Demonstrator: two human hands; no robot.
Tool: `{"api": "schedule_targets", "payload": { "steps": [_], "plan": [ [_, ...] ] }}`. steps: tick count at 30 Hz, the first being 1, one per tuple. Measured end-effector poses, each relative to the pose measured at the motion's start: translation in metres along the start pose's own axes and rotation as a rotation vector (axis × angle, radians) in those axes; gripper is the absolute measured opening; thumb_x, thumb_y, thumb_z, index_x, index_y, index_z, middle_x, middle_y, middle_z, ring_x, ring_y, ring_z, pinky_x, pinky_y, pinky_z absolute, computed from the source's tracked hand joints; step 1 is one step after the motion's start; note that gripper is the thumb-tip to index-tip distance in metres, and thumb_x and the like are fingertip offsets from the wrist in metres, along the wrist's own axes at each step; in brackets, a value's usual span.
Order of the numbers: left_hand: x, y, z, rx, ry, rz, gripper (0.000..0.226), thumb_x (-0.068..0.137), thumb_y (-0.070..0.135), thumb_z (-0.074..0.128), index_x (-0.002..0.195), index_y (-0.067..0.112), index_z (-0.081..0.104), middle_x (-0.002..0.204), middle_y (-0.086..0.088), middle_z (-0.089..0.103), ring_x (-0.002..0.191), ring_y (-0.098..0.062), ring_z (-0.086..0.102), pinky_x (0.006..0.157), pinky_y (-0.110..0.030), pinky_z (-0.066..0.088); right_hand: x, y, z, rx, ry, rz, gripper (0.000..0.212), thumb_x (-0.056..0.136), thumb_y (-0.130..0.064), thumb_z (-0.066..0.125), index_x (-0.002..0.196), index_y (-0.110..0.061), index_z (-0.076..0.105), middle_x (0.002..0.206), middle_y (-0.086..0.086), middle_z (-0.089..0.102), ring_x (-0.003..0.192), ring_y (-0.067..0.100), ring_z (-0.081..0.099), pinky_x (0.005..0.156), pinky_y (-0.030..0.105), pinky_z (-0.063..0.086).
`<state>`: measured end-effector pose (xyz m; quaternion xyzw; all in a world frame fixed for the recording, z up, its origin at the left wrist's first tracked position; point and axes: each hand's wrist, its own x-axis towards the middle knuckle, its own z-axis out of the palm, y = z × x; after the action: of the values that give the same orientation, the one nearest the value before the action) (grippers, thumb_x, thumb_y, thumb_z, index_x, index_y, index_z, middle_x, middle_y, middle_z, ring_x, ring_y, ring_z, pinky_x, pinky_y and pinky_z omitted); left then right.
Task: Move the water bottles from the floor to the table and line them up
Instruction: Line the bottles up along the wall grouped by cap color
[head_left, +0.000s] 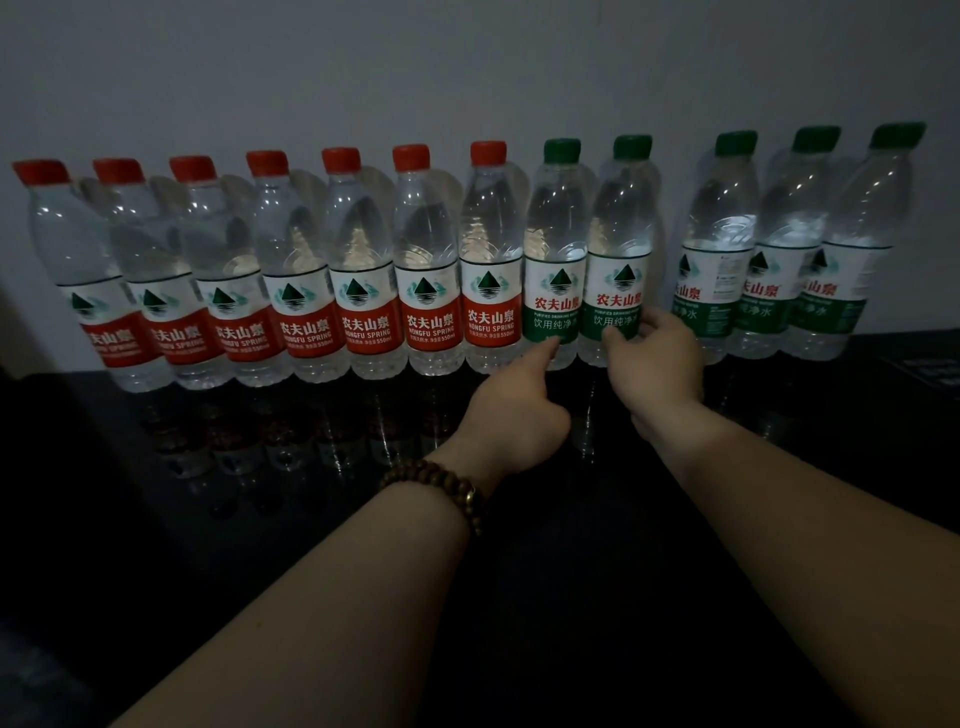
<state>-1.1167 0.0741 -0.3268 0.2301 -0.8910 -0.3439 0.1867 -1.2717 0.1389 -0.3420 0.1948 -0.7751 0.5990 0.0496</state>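
Clear plastic water bottles (366, 270), red-capped then green-capped, stand in a row on the glossy black bench (571, 597) against a grey wall (467, 62). The left hand (514, 415) props one green-labelled bottle (558, 291) with an outstretched forefinger. The right hand (654, 364) pinches the neighbouring bottle (618, 260), apparently to straighten the line.

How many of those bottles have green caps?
5, all rightmost: first bottle touching the left hand, second bottle in the right hand, third, fourth and fifth beyond a gap. None looks hidden.
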Motion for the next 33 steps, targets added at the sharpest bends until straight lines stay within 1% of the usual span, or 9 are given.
{"api": "schedule_targets", "payload": {
  "steps": [12,15,17,20,22,25,28,31,33],
  "plan": [
    [-0.001,0.0,0.0,-0.018,0.009,-0.004,0.088,0.085,0.006,0.065,0.161,0.026,0.025,0.159,-0.001,0.041,0.141,-0.02,0.043,0.112,-0.032,0.043,0.003,0.002,0.0,-0.001,-0.007,-0.001,0.026,0.089,-0.03,0.072,0.114,-0.025,0.071,0.109,-0.005,0.075,0.101,0.022,0.07,0.091,0.047,0.058],
    [-0.002,-0.001,0.0,-0.029,0.012,-0.002,0.087,0.084,0.006,0.065,0.16,0.027,0.026,0.158,0.0,0.043,0.136,-0.019,0.048,0.104,-0.028,0.047,0.001,0.0,0.0,0.03,0.001,0.025,0.022,0.084,-0.025,0.072,0.105,-0.032,0.067,0.098,-0.012,0.071,0.095,0.019,0.069,0.084,0.039,0.058],
    [-0.002,-0.001,-0.001,-0.041,0.024,0.006,0.086,0.085,0.005,0.065,0.159,0.027,0.029,0.155,0.0,0.046,0.132,-0.019,0.051,0.096,-0.023,0.047,0.0,-0.002,-0.003,0.091,0.081,0.072,0.028,0.081,-0.018,0.069,0.101,-0.034,0.058,0.1,-0.01,0.066,0.096,0.02,0.066,0.077,0.031,0.054],
    [-0.002,0.0,-0.002,-0.073,0.031,0.014,0.083,0.085,0.004,0.066,0.158,0.025,0.032,0.151,-0.001,0.051,0.123,-0.018,0.058,0.095,-0.031,0.056,0.001,-0.003,-0.011,0.222,0.253,0.172,0.029,0.081,-0.007,0.062,0.103,-0.024,0.053,0.122,0.007,0.06,0.101,0.023,0.06,0.081,0.03,0.05],
    [-0.002,0.0,-0.002,-0.09,0.03,0.02,0.082,0.085,0.003,0.065,0.157,0.025,0.033,0.151,0.001,0.05,0.119,-0.017,0.06,0.092,-0.033,0.058,0.001,-0.004,-0.014,0.271,0.348,0.194,0.026,0.083,-0.003,0.06,0.102,-0.02,0.052,0.125,0.011,0.058,0.102,0.023,0.06,0.084,0.029,0.051],
    [-0.003,-0.001,-0.002,-0.098,0.034,0.04,0.08,0.085,0.002,0.064,0.156,0.025,0.036,0.155,0.003,0.046,0.125,-0.018,0.058,0.096,-0.033,0.057,0.001,-0.006,-0.021,0.289,0.46,0.199,0.028,0.084,0.002,0.057,0.104,-0.017,0.049,0.135,0.012,0.052,0.103,0.019,0.055,0.088,0.023,0.046],
    [-0.003,0.0,-0.001,-0.088,0.039,0.061,0.078,0.085,0.002,0.064,0.155,0.025,0.038,0.155,0.004,0.047,0.13,-0.018,0.054,0.096,-0.024,0.051,0.007,-0.002,-0.035,0.185,0.458,0.18,0.032,0.083,-0.002,0.06,0.105,-0.02,0.046,0.142,0.009,0.043,0.105,0.021,0.054,0.088,0.022,0.04],
    [-0.002,-0.002,0.0,-0.058,0.041,0.08,0.074,0.086,0.004,0.065,0.153,0.024,0.041,0.152,0.005,0.05,0.133,-0.014,0.051,0.093,-0.014,0.041,0.015,0.006,-0.052,0.048,0.444,0.138,0.035,0.081,-0.007,0.063,0.109,-0.021,0.047,0.137,0.007,0.047,0.107,0.027,0.057,0.086,0.032,0.046],
    [-0.003,-0.001,0.0,-0.032,0.036,0.095,0.072,0.086,0.004,0.065,0.152,0.024,0.044,0.15,0.006,0.052,0.129,-0.009,0.051,0.086,-0.004,0.038,0.02,0.011,-0.06,0.07,0.483,0.18,0.034,0.081,-0.007,0.062,0.113,-0.015,0.053,0.135,0.009,0.053,0.112,0.028,0.059,0.092,0.035,0.051]
  ]
}}
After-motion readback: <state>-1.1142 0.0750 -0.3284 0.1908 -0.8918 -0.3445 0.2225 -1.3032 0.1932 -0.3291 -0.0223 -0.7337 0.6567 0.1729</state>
